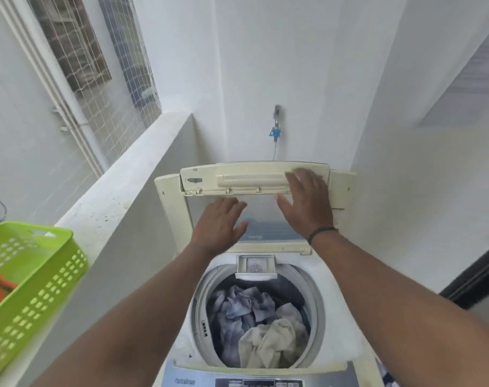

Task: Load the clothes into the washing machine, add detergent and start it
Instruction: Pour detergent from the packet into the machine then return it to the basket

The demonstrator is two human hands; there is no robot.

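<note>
Both palms lay flat, fingers spread, gripping nothing: the right hand (307, 202) on the folded cream plastic lid (254, 177), the left hand (219, 222) just below on its grey panel. Unpinched, the lid could slip and slam (fingers near the hinge fold). Crumpled blue and cream clothes (260, 325) filled the drum; a lime-green slotted basket (28, 275) sat on the ledge, clear of the lid's path.

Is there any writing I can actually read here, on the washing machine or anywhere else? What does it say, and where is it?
Nothing here can be read for certain.
Control panel, left end: a slanted logo word, too blurred to read.
Control panel, middle: small button labels, too small to read.
Folded lid, lower pane: a faint line of print, unreadable.
Sticker beside the right hand: lines of print, unreadable.
Green basket: no writing shows.
</note>
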